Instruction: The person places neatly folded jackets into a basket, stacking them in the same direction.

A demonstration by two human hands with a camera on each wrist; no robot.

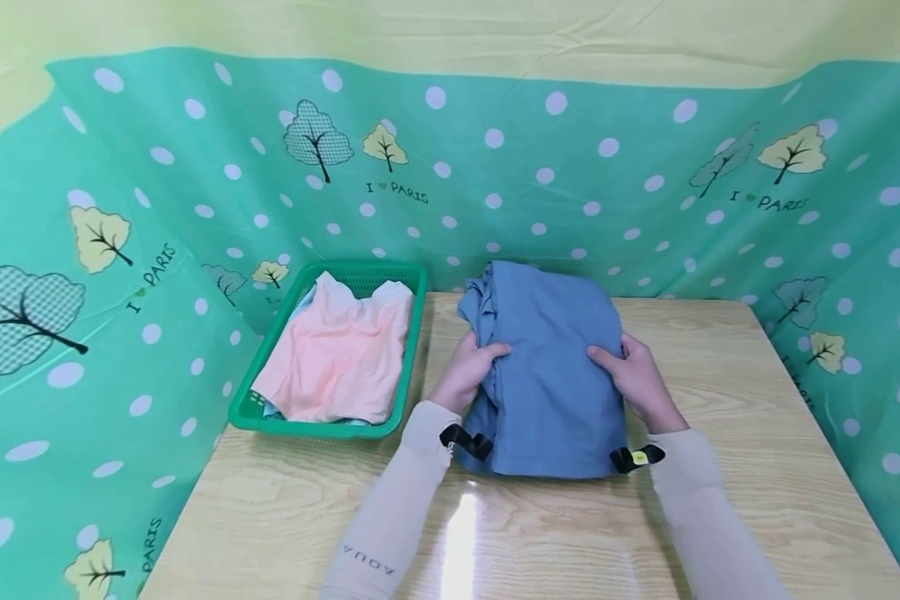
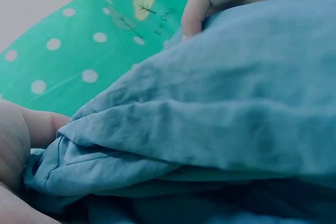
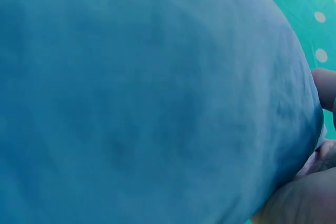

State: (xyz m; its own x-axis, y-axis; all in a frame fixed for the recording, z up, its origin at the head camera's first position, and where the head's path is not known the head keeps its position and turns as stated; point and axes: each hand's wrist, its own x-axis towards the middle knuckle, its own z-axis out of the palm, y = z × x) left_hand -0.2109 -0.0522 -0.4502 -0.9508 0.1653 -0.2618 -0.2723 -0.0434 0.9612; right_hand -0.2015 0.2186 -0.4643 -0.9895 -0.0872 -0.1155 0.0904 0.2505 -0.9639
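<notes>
A folded blue cloth garment (image 1: 558,375) is held up between both hands above the wooden table; its exact kind is hard to tell. My left hand (image 1: 467,367) grips its left edge, thumb on top and the other fingers behind the layers. On the opposite edge my right hand (image 1: 637,379) holds it the same way, thumb over the front. Bunched folds of the blue garment (image 2: 121,150) show near the left hand in the left wrist view. Smooth blue fabric (image 3: 157,98) fills most of the right wrist view, with the right fingers at its edge.
To the left stands a green plastic basket (image 1: 322,429) with a pink top (image 1: 341,354) lying in it over some light blue cloth. The wooden table (image 1: 727,375) runs back to a green dotted curtain (image 1: 525,167), which also hangs along both sides.
</notes>
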